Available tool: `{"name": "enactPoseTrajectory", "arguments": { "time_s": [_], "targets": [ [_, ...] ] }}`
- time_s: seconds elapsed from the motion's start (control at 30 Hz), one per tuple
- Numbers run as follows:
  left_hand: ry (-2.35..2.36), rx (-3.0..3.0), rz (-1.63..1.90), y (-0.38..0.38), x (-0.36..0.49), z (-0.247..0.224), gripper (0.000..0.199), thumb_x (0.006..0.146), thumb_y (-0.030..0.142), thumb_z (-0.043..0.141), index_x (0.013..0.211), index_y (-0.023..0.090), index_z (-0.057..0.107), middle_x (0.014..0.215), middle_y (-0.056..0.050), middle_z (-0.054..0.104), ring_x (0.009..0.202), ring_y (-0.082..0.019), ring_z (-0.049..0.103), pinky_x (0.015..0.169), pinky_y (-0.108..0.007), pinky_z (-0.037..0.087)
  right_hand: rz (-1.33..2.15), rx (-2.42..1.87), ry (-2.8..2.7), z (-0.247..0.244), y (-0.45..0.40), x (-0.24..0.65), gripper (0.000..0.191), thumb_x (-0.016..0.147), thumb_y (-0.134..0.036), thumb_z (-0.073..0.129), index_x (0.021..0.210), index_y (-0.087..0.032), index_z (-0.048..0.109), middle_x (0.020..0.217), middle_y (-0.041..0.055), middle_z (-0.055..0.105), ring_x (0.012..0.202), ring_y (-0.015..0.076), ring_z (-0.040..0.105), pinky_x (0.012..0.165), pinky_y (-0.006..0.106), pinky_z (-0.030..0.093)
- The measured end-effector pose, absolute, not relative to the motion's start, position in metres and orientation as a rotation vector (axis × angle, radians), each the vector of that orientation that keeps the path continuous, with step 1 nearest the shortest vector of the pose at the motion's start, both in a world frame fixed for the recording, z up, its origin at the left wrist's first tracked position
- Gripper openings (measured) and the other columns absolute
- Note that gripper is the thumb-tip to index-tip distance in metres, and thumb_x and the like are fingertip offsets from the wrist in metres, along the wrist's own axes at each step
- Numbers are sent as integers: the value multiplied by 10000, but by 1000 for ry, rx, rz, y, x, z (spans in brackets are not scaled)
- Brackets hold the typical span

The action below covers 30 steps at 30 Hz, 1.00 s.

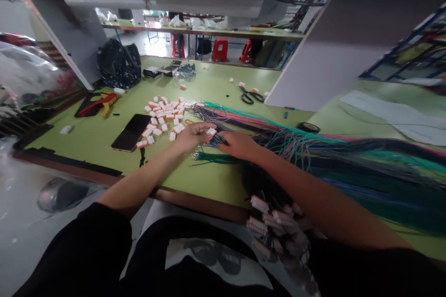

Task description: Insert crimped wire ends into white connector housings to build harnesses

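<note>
Between the fingers of my left hand (196, 133) is a small white connector housing (211, 132), held over the green bench. Close against it on the right, my right hand (237, 145) pinches thin wires (218, 139) whose ends reach the housing. Whether any wire sits inside it, I cannot tell. A pile of white and orange connector housings (167, 113) lies just beyond my left hand. Long bundles of green, pink and dark wires (289, 132) run to the right behind and under my right arm.
A phone (131, 132) lies left of the pile, with a red and yellow hand tool (101, 105) farther left. Black scissors (251, 96) and black tape (309, 127) are behind the wires. Wired connectors (275, 222) hang over the front edge. A shelf panel (324, 51) stands at right.
</note>
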<state>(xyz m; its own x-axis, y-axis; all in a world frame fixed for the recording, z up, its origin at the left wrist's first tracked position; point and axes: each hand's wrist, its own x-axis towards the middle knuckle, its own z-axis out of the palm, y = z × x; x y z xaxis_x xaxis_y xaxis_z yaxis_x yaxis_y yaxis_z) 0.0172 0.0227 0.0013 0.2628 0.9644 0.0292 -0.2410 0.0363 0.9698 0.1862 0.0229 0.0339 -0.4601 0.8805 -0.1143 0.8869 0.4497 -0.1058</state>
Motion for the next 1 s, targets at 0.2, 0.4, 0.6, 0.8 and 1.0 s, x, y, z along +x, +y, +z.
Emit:
{"name": "enactPoseTrajectory", "arguments": {
  "time_s": [0.2, 0.4, 0.6, 0.8, 1.0],
  "targets": [
    [995, 1282, 975, 43, 25, 32, 210, 652, 12, 665, 841, 98, 696, 477, 38, 544, 418, -53, 464, 454, -185, 366, -890, 1588, 2771, 19, 33, 217, 188, 780, -234, 492, 920, -157, 590, 934, 77, 698, 864, 194, 619, 756, 289, 429],
    [1024, 1297, 1015, 59, 51, 63, 288, 654, -20, 665, 924, 81, 655, 541, 23, 534, 457, -55, 457, 504, -207, 378, -1382, 1823, 2873, 19, 32, 226, 204, 747, -260, 527, 915, -161, 586, 700, -2, 674, 757, 144, 604, 775, 269, 435],
    [1199, 1103, 1303, 27, 92, 39, 194, 755, 287, 655, 808, 102, 623, 671, -18, 585, 629, -101, 534, 684, -251, 433, -663, 2193, 2858, 16, 26, 212, 294, 889, -247, 333, 797, -162, 598, 646, 32, 667, 678, 144, 610, 734, 245, 436],
    [1273, 1345, 1301, 14, 114, 17, 145, 810, 207, 534, 697, 138, 594, 665, -13, 596, 732, -154, 560, 728, -256, 419, -338, 1768, 2841, 27, 20, 229, 243, 786, -270, 552, 966, -135, 642, 958, 132, 699, 857, 231, 642, 719, 286, 450],
    [1006, 1588, 1063, 19, 126, 25, 225, 835, 106, 455, 624, 156, 516, 555, 11, 549, 585, -118, 511, 649, -240, 397, -694, 2199, 2984, 70, 24, 270, 381, 759, -400, 562, 1047, -161, 634, 1011, 95, 670, 774, 172, 608, 657, 284, 461]
  ]
}}
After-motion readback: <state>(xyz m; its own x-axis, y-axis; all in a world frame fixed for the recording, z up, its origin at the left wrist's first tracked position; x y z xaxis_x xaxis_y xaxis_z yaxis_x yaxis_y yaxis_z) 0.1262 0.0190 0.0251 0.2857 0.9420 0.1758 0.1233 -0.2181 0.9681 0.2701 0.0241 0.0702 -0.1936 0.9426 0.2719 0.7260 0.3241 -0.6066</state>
